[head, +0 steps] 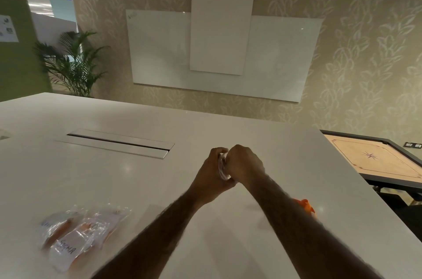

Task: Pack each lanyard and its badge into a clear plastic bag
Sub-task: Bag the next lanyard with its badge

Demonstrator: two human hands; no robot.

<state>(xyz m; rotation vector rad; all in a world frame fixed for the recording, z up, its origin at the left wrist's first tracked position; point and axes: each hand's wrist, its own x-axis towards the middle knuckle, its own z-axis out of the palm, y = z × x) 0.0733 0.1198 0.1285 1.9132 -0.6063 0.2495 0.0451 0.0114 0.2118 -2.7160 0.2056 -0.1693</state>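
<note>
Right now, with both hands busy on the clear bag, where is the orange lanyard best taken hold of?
Likely the bunched fold of the orange lanyard that stands up off the table, pinched from above and from the right: the right forearm hides the rest. The right hand, gripping the clear bag with the left hand, is nearer.

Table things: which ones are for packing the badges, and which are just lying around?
For the job: clear plastic bag, gripped by left hand and right hand; packed clear bags holding orange lanyards and white badges; loose orange lanyard behind the right forearm.
Just lying about: green potted plant; white wall boards; wooden carrom board; long grey table hatch.
</note>
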